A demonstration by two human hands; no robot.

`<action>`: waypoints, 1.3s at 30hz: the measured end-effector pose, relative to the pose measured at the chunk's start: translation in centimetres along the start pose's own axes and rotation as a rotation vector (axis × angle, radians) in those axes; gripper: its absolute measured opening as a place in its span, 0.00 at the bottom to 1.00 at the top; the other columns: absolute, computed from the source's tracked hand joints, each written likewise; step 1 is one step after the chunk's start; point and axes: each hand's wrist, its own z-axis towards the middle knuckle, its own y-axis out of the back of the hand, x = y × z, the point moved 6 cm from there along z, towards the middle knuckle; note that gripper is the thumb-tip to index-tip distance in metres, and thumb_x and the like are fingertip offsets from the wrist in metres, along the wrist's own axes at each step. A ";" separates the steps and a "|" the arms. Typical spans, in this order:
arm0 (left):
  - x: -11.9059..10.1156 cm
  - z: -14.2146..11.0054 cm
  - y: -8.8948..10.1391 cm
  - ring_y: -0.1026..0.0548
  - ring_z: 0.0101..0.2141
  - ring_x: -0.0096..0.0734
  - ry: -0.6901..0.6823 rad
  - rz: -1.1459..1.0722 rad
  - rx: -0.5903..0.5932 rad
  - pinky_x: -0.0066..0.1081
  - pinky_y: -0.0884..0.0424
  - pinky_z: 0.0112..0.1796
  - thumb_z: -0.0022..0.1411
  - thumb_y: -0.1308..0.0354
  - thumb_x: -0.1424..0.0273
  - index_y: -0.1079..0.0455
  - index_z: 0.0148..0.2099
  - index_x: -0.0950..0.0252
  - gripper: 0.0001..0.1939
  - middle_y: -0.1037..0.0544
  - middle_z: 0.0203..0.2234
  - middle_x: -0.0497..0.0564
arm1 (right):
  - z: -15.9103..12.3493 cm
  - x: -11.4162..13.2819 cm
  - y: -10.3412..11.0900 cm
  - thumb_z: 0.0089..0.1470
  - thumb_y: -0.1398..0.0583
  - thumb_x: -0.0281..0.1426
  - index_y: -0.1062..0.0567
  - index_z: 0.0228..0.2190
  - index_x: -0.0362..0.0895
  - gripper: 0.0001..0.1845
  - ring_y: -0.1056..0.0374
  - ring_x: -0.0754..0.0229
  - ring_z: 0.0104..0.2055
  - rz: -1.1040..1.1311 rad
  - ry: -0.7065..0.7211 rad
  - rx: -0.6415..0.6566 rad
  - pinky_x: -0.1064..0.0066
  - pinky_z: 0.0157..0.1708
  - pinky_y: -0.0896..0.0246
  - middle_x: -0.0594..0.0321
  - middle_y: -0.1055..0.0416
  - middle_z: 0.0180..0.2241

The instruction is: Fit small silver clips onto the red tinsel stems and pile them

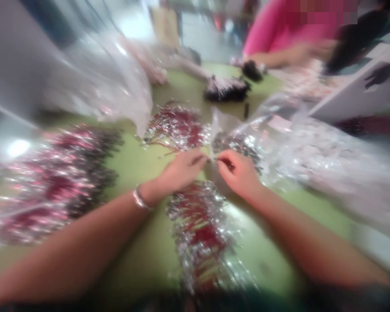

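Note:
My left hand (186, 168) and my right hand (238, 172) meet fingertip to fingertip over the middle of the table, both closed in a pinch. Something small and pale sits between the fingertips, too blurred to name. Just beyond my left hand lies a pile of red pieces with shiny silvery ends (182, 123). A clear plastic bag (217, 119) with small dark-grey shiny parts (238, 145) is right behind my right hand. Closer to me, below both hands, a long row of red wire-like pieces with silvery ends (204, 234) is spread out.
A heap of red-pink pieces with dark ends (61, 182) covers the left side. Large clear bags lie at the back left (117, 82) and right (331, 156). A black-ended bundle (227, 89) lies on the green table (133, 247). Across it is a person in a pink top (273, 26).

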 end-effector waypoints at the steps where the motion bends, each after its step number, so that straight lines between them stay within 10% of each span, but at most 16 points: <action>1: -0.2 -0.1 -0.1 0.29 0.28 0.25 -0.005 -0.005 0.004 0.29 0.33 0.31 0.67 0.50 0.67 0.29 0.34 0.63 0.11 0.24 0.28 0.47 | -0.1 0.3 0.0 0.58 0.46 0.31 0.27 0.35 0.47 0.08 0.31 0.60 0.34 0.014 0.010 -0.006 0.67 0.36 0.39 0.62 0.24 0.33; 10: -1.2 -0.8 0.3 0.28 0.29 0.27 -0.168 0.171 -0.065 0.31 0.31 0.33 0.67 0.48 0.67 0.25 0.35 0.64 0.12 0.22 0.28 0.49 | -0.2 0.7 0.2 0.58 0.45 0.30 0.24 0.31 0.46 0.10 0.31 0.62 0.32 0.065 0.037 0.149 0.69 0.34 0.41 0.64 0.24 0.30; 15: -3.1 -2.0 -0.8 0.29 0.28 0.30 -0.460 0.473 0.063 0.30 0.34 0.29 0.68 0.52 0.72 0.24 0.39 0.64 0.14 0.24 0.26 0.50 | -0.7 0.2 0.2 0.56 0.44 0.32 0.24 0.29 0.46 0.09 0.32 0.63 0.28 0.170 -0.002 0.383 0.70 0.31 0.42 0.66 0.25 0.26; 20: -3.5 -1.8 -1.2 0.28 0.29 0.30 -0.443 0.486 0.142 0.30 0.32 0.31 0.69 0.52 0.72 0.23 0.38 0.65 0.15 0.24 0.27 0.51 | -0.9 0.0 -0.5 0.56 0.44 0.32 0.24 0.27 0.45 0.10 0.33 0.63 0.28 0.141 -0.026 0.434 0.70 0.31 0.43 0.64 0.25 0.25; 27: -1.6 1.0 3.2 0.27 0.46 0.39 -0.437 0.431 -0.219 0.45 0.33 0.51 0.68 0.53 0.75 0.24 0.49 0.62 0.16 0.22 0.44 0.55 | -0.3 1.3 -0.3 0.57 0.46 0.31 0.23 0.29 0.46 0.12 0.32 0.63 0.29 0.120 0.093 0.480 0.68 0.33 0.40 0.63 0.24 0.28; 31: 0.5 1.9 2.4 0.33 0.54 0.46 -0.404 0.636 -0.179 0.47 0.36 0.55 0.66 0.53 0.79 0.27 0.54 0.65 0.20 0.28 0.54 0.60 | -0.8 2.5 -0.6 0.58 0.45 0.33 0.21 0.31 0.46 0.12 0.30 0.63 0.32 0.181 0.226 0.619 0.68 0.36 0.39 0.62 0.22 0.32; 39: 0.5 1.8 2.4 0.30 0.42 0.42 -0.360 0.745 -0.123 0.42 0.31 0.43 0.67 0.52 0.72 0.23 0.42 0.66 0.14 0.23 0.39 0.58 | 0.8 -0.6 1.7 0.62 0.48 0.36 0.23 0.27 0.45 0.18 0.33 0.63 0.29 -0.036 0.223 0.242 0.69 0.32 0.43 0.63 0.25 0.26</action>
